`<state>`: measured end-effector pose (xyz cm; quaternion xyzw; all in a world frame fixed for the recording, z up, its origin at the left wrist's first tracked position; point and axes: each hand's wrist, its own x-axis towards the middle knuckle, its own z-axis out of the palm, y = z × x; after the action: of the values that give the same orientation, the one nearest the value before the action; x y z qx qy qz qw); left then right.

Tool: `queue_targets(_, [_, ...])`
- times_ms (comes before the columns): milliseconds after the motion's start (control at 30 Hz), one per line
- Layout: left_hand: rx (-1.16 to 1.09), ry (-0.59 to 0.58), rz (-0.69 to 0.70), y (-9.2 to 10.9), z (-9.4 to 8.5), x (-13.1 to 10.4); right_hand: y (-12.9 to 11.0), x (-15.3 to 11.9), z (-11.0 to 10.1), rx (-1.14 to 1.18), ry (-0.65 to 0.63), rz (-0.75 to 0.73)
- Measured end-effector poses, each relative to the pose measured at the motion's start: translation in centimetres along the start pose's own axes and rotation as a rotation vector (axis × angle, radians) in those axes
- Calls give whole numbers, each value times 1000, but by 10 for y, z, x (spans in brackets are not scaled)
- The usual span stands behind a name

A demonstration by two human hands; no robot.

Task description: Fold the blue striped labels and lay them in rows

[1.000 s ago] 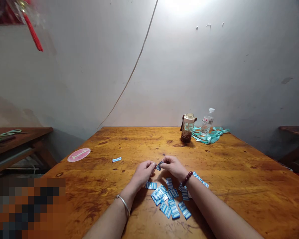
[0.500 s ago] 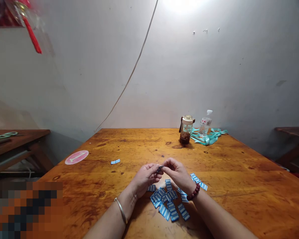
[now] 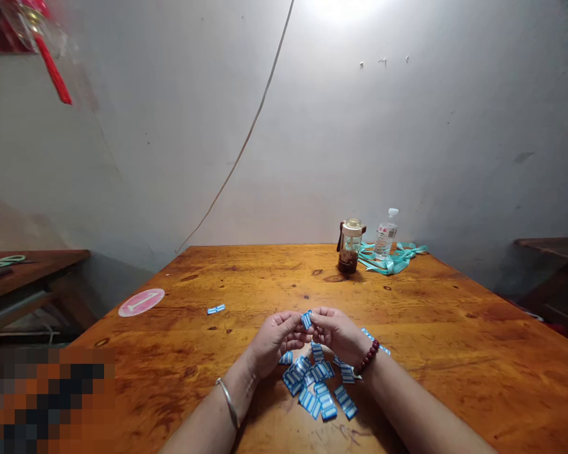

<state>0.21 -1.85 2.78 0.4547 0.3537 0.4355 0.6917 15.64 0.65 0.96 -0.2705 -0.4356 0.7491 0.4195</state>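
Between my two hands, above the table, is a small blue-and-white striped label strip (image 3: 306,320). My left hand (image 3: 279,334) pinches its left side between thumb and fingers. At the other side, the thumb and fingers of my right hand (image 3: 338,329) are closed on it too. Below the hands lies a loose pile of similar label strips (image 3: 325,402), some overlapping. A few strips are partly hidden behind my right wrist and beside my left hand. One more blue-and-white piece (image 3: 216,309) lies apart, farther left on the table.
On the wooden table (image 3: 265,277) stand a lidded jar (image 3: 348,247) with dark brown contents and a clear water bottle (image 3: 386,234), with turquoise ribbon (image 3: 392,265) around it. A round pink sticker (image 3: 141,302) is at the left. Scissors (image 3: 4,261) rest on a side table.
The strip between my fingers has turned, so its blue-and-white striped face now shows instead of a dark narrow edge. My right hand has tilted slightly. The view has shifted a little.
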Motion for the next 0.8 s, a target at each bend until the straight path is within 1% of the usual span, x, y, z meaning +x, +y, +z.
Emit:
queue_targets(167, [74, 35, 52, -4, -1, 2, 3, 0, -1, 138, -76, 63])
queue_targets(333, [112, 44, 68, -4, -1, 2, 6, 2, -2, 177, -106, 78])
queue_targets(567, [190, 103, 153, -4, 1, 2, 10, 3, -3, 135, -64, 59])
queue_targets(633, [187, 104, 151, -4, 1, 3, 11, 4, -2, 134, -50, 46])
queue_targets(800, [199, 85, 166, -6, 1, 4, 12, 5, 0, 110, 34, -25])
